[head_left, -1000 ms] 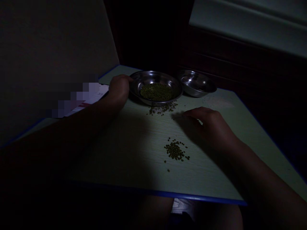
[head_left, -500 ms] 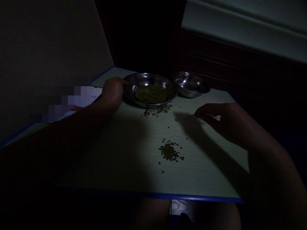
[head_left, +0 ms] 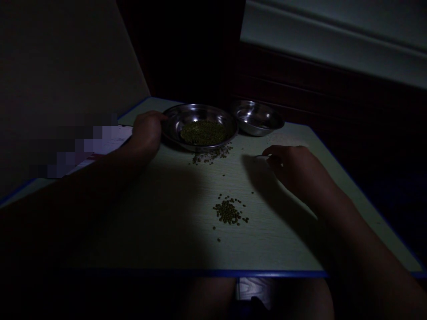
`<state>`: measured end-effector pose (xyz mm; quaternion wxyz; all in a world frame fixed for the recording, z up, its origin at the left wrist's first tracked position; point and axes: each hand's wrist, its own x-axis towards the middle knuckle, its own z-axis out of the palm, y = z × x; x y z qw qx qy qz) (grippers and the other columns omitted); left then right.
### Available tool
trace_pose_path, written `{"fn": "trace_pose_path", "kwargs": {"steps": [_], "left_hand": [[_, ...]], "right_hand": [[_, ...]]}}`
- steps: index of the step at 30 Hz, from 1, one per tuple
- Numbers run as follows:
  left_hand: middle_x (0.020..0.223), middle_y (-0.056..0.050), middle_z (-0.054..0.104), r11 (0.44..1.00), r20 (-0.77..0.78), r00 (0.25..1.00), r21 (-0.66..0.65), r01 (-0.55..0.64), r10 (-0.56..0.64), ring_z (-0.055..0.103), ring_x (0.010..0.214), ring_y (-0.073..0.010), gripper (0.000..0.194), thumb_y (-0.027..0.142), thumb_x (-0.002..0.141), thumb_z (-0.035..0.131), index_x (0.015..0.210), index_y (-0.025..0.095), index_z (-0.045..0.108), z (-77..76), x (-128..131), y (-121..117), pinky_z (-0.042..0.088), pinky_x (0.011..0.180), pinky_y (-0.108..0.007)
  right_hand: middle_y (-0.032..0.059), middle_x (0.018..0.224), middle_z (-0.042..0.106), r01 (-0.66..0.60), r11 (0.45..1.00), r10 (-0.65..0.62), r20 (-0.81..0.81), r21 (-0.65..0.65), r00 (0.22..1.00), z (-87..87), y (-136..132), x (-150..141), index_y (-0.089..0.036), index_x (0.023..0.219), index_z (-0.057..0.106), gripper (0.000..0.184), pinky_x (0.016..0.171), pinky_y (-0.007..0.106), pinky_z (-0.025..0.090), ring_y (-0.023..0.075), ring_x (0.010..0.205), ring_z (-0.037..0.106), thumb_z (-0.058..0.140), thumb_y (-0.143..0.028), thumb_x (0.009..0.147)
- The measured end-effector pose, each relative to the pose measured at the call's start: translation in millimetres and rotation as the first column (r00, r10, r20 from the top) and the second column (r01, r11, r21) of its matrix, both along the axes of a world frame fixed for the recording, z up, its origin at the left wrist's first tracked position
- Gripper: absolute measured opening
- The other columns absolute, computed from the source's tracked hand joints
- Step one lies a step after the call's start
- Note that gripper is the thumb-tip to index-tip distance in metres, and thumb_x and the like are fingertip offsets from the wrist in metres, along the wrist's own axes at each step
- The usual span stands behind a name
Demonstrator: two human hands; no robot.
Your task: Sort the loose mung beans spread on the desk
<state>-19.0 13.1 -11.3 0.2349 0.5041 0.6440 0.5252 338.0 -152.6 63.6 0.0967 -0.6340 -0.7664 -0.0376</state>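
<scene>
My left hand is closed at the left rim of a shallow steel bowl, its fingertips on the edge. Green beans, like mung beans, cover the bottom of that bowl. Over the table's right half, my right hand pinches a thin, shiny tool pointing left; its exact kind is too dark to tell. A small pile of beans lies on the table nearer to me. More loose bits and beans are scattered just in front of the bowl.
A second steel bowl stands behind and to the right of the first, with something dark inside. Papers lie at the table's left, partly blurred out. The pale table has a blue edge, with a wall on the left. Light is dim.
My right hand has turned slightly, with the thin tool still pinched. The whole view has shifted a little, so the table's things appear further left. My left hand stays on the bowl's rim.
</scene>
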Motion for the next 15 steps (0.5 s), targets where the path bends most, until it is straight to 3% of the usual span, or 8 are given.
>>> {"fn": "trace_pose_path", "kwargs": {"steps": [5,9,15], "left_hand": [[0.131,-0.017,0.090,1.000,-0.061,0.998,0.002,0.018,-0.018,0.079,0.139,-0.0422,0.016,0.025,0.077,0.066,0.090,0.024,0.076,0.5,-2,-4,0.061,0.133,-0.053],[0.127,-0.016,0.090,1.000,-0.061,0.998,0.016,0.027,-0.026,0.080,0.135,-0.0391,0.017,0.022,0.081,0.065,0.091,0.021,0.079,2.0,1,-6,0.060,0.132,-0.053],[0.118,-0.013,0.088,1.000,-0.019,1.000,0.003,-0.010,0.011,0.081,0.130,-0.0373,0.015,0.019,0.083,0.068,0.091,0.021,0.081,-3.9,0,7,0.063,0.127,-0.052]], "right_hand": [[0.0162,0.114,0.101,-0.134,0.988,0.129,-0.073,-0.070,0.989,5.4,-13,-12,-0.022,0.131,0.101,0.046,0.079,0.037,0.065,0.0359,0.097,0.098,0.066,-0.004,0.108],[0.0121,0.122,0.102,-0.286,0.957,0.279,-0.117,-0.043,0.953,4.3,-20,-19,-0.025,0.130,0.100,0.044,0.087,0.037,0.069,0.0354,0.107,0.099,0.073,-0.002,0.105],[0.0134,0.125,0.101,-0.357,0.934,0.354,-0.086,-0.025,0.931,-3.0,-18,-29,-0.023,0.141,0.099,0.047,0.096,0.038,0.070,0.0346,0.113,0.097,0.075,-0.001,0.107]]}}
